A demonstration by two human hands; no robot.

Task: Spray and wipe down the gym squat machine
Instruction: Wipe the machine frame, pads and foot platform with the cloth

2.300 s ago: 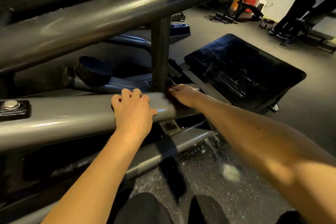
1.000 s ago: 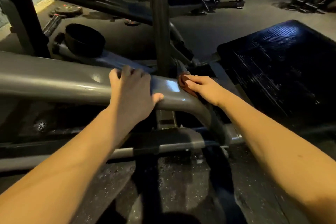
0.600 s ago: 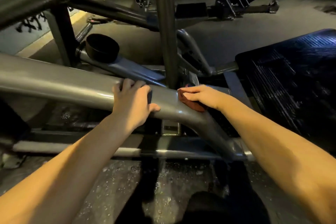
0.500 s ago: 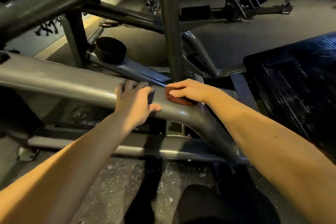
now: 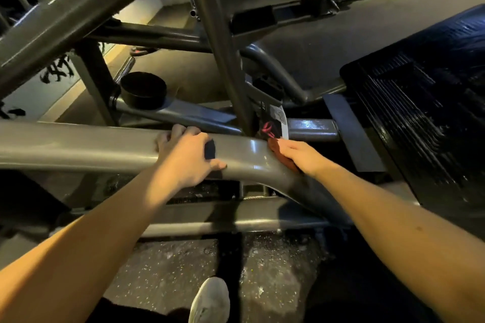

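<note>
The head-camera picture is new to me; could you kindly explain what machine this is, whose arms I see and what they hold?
The camera sits on a person's head and looks down, so the two bare arms are that person's own. The grey tubes are the frame of a gym squat machine, which is being cleaned. The left hand grips the thick grey bar that crosses the picture, fingers curled over its top. The right hand presses a reddish cloth against the bend of the same bar, near the upright post. The ribbed black footplate lies to the right, a round black cap sits behind the bar, and one white shoe stands on the speckled floor. No spray bottle is in view.
</note>
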